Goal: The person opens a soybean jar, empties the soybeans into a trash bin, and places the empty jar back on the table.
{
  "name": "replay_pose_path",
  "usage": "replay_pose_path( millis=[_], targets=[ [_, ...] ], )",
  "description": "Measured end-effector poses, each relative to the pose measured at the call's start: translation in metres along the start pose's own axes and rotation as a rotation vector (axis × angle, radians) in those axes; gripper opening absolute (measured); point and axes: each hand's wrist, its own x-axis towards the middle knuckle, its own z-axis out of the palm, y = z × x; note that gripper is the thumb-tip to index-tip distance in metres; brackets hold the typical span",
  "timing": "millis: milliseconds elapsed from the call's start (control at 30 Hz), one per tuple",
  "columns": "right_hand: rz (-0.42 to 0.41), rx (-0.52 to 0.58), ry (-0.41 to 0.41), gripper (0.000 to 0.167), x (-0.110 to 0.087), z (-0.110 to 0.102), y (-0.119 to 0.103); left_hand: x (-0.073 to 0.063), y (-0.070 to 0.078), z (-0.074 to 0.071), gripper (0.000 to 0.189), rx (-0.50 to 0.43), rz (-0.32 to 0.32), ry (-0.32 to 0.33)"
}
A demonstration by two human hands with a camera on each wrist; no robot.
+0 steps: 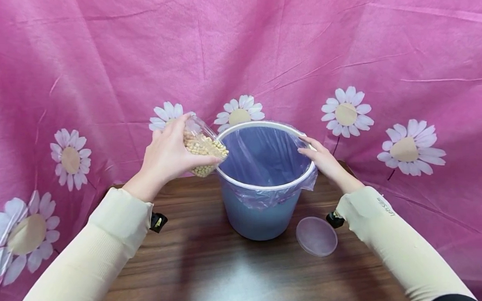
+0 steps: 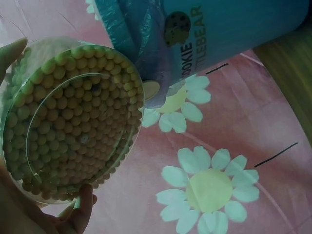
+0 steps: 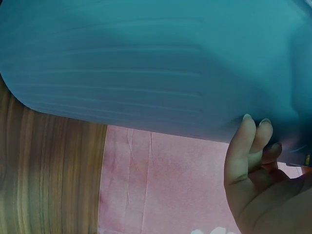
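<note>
My left hand (image 1: 167, 151) grips a clear plastic jar (image 1: 200, 139) by its sides, tilted with its mouth toward the blue trash bin (image 1: 262, 221). Round pale yellow beans (image 2: 83, 122) lie heaped against the jar's base in the left wrist view, and in the head view they reach up to its mouth at the bin's left rim. A thin clear bag (image 1: 266, 155) lines the bin and folds over its white rim. At the right side of that rim, my right hand (image 1: 323, 156) holds on, with fingertips (image 3: 247, 124) against the outer wall.
A round translucent lid (image 1: 316, 236) lies flat on the wooden table (image 1: 161, 277), right of the bin's foot. Behind the table hangs a pink cloth (image 1: 233, 43) with white daisies. A black wrist camera (image 1: 158, 221) sits under the left sleeve.
</note>
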Motion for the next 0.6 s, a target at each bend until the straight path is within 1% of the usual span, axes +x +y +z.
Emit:
replay_pose_path(
  millis=[100,300,467,600],
  targets=[
    [-0.004,0.013,0.001,0.062,-0.001,0.001,0.001,0.001,0.003,-0.001,0.118,0.014,0.016,-0.006],
    [-0.010,0.017,0.006,0.063,-0.002,0.001,0.001,0.004,0.008,-0.004,0.116,0.057,0.021,-0.025],
    [-0.016,0.046,-0.003,0.064,-0.003,0.001,0.000,0.007,0.010,-0.005,0.116,0.092,0.021,-0.041],
    [-0.014,0.060,-0.011,0.065,-0.004,0.000,0.000,0.010,0.013,-0.005,0.115,0.106,0.035,-0.046]
  ],
)
